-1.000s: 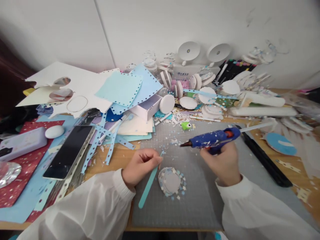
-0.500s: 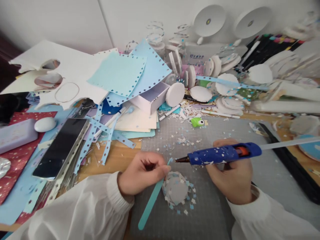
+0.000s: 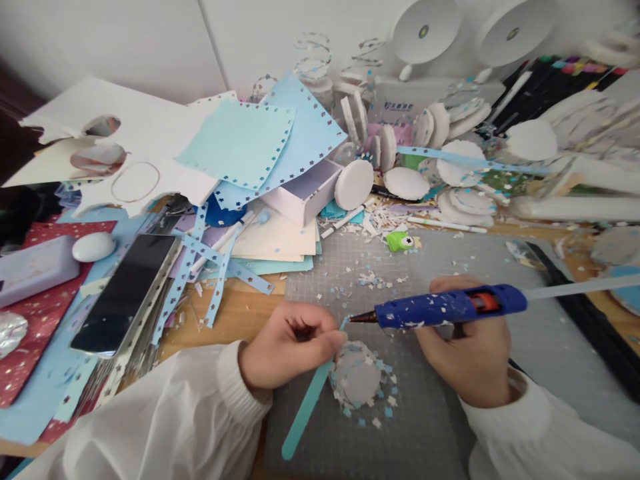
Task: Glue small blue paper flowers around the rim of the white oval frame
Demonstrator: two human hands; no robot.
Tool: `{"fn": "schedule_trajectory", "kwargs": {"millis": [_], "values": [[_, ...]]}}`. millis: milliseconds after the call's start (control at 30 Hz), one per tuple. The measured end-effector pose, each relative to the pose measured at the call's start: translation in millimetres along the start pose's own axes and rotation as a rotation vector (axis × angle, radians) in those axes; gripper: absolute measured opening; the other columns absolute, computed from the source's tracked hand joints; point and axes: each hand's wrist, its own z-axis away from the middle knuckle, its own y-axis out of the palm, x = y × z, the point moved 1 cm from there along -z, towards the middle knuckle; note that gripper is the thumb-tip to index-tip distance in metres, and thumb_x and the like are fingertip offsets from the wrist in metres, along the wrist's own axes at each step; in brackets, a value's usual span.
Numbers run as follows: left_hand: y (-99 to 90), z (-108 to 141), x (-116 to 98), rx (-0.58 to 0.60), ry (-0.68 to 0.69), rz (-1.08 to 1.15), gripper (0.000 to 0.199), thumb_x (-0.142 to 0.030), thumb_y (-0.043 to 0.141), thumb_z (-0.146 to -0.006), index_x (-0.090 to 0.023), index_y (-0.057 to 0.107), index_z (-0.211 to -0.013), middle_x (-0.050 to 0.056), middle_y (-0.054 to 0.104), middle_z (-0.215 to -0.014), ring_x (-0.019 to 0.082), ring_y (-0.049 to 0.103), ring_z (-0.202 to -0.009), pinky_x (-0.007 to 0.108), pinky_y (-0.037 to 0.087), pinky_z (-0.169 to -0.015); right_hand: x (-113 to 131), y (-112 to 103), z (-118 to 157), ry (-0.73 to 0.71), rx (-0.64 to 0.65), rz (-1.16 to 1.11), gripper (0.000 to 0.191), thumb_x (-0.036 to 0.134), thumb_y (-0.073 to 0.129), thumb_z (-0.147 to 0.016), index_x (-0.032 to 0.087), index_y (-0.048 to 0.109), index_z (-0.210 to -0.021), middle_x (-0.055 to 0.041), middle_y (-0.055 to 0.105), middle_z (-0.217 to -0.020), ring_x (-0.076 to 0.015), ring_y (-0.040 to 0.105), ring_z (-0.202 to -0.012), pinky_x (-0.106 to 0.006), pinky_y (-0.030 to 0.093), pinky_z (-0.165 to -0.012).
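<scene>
On the cutting mat point(image 3: 420, 427) lie a disc point(image 3: 356, 380) and, behind that, paper stars point(image 3: 373, 279); a hot glue gun point(image 3: 430, 311) is above the mat. Left of the mat lies a smartphone point(image 3: 127, 293); behind the mat stand a box point(image 3: 304, 197) and marker pens point(image 3: 543, 87).

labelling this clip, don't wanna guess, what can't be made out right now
Lower part of blue glue gun: head view, mostly hidden by the right hand.
Far end of glue stick: head view, cut off by the right edge.
Whether the nozzle touches the tip of teal stick: head view, too small to tell.
Top of right-hand white dish: head view, cut off by top edge.
</scene>
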Motion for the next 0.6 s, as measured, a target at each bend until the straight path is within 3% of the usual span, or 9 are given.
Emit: {"fn": "schedule_trajectory", "kwargs": {"millis": [467,600], "values": [[0.0,0.0,1.6,0.003,0.005,-0.017,0.038,-0.042,0.058,-0.077,-0.015,0.052,-0.051,0.000,0.044,-0.046,0.009,0.033,-0.045,0.023,0.026,-0.044,0.1,-1.2,-0.5,-0.005,-0.009,0.049,0.022,0.017,0.060,-0.067,0.026,0.047,-0.082,-0.0040,0.054,-0.081,-0.0246,0.056,-0.078,-0.041,0.047,-0.070],[-0.5,0.0,1.9,0.006,0.015,-0.010,0.037,-0.040,0.059,-0.077,-0.014,0.055,-0.050,0.001,0.047,-0.047,0.009,0.036,-0.045,0.023,0.027,-0.045,1.3,-5.6,-2.0,-0.001,-0.091,0.188,0.021,0.019,0.063,-0.067,0.024,0.050,-0.083,-0.0050,0.057,-0.082,-0.0241,0.058,-0.077,-0.040,0.048,-0.071]]}}
